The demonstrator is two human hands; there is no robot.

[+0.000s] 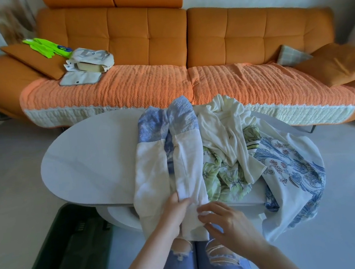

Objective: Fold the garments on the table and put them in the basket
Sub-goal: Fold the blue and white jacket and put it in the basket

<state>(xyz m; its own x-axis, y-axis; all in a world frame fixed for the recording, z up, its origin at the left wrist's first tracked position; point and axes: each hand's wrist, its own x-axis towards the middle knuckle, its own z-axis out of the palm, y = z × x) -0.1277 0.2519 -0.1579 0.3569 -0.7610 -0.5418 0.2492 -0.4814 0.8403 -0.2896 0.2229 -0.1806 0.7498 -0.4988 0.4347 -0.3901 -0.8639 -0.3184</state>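
Note:
A white garment with blue patterned ends (170,156) lies lengthwise on the oval white table (83,160), its two sides folded toward the middle and its near end hanging over the front edge. My left hand (175,212) grips the near end of the right fold, thumb on top. My right hand (226,220) rests just right of it, its curled fingers on the same hem. To the right lies a heap: a cream garment (225,127), a green floral one (221,173) and a white one with blue print (293,173). The dark basket (64,255) stands on the floor at lower left.
An orange sofa (206,34) with an orange throw runs behind the table; a bag and neon-green items lie on its left seat. My knees in ripped blue jeans (197,260) are under the table's front edge. Pale floor surrounds the table.

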